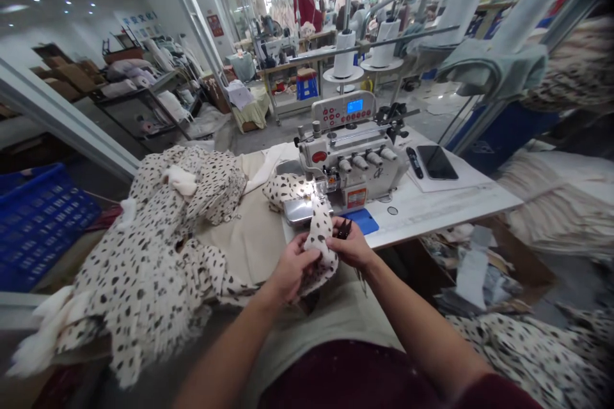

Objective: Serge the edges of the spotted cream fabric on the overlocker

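1. Left hand (293, 267): fingers closed on white dark-spotted fabric piece (320, 233), thumb on top, at its left side.
2. Right hand (354, 245): fingers closed on the same piece, at its right edge. Small dark thread snips (344, 229) also in this hand, tips sticking up past the fingers.
3. Fabric piece location: between both hands, in front of the white overlock sewing machine (374, 169), upper end running up to the needle area. Lower end folds over below the hands.
4. Machine: sits on white worktop (460, 198), blue display (355, 106) lit on its control panel, lamp bright at the needle. Silver metal plate (298, 211) at its left front.
5. Flat blue pad (364, 222) on the worktop edge, just beyond the right hand.
6. Right of machine: black phone (437, 162) with black marker (414, 163) beside it.
7. Left: large heap of white dark-spotted fabric (144, 255), partly on plain beige cloth (256, 244), hanging down at the front. More spotted fabric (537, 351) low at right.
8. Behind machine: two white thread cones (344, 56) (386, 43) on round holders.
9. Far left: blue plastic basket (57, 195).
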`<state>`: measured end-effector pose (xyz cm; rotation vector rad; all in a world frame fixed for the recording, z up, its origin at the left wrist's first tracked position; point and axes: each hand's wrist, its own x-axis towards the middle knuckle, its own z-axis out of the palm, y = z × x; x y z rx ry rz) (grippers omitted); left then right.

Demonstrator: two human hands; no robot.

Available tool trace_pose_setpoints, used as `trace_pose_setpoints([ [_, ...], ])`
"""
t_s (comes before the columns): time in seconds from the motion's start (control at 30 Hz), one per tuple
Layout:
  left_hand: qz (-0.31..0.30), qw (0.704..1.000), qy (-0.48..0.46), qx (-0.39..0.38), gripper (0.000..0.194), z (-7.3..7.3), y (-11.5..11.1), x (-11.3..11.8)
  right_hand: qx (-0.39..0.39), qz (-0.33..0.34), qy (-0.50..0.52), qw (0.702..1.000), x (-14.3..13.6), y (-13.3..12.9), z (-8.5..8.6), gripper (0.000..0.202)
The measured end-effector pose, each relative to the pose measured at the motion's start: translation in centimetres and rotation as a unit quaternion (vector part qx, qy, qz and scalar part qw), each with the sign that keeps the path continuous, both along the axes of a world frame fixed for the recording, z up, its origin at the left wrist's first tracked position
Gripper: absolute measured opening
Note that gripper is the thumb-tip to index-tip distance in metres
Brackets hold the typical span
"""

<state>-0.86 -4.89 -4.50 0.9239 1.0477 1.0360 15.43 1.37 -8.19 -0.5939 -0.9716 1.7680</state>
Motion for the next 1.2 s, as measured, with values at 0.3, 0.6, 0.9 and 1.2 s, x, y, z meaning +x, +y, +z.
trace_pose_setpoints([
  [0.3,0.060,0.959,0.257,0.098,0.033,2.1,-0.1,-1.0,0.015,-0.018,-0.027,0.999,-0.5,0.4,-0.9,0.038],
  [0.6,0.113,0.950,0.273,0.100,0.034,1.1,0.6,-0.5,0.028,-0.069,-0.065,0.995,-0.8,0.1,-0.4,0.037],
  [0.9,0.170,0.971,0.148,0.076,0.039,0.6,1.4,0.1,-0.007,-0.078,-0.040,0.996,-1.0,0.2,-0.6,0.037],
  [1.2,0.207,0.972,0.028,0.109,0.074,0.8,0.8,1.2,-0.022,-0.099,-0.027,0.994,-1.1,0.3,-0.4,0.037],
])
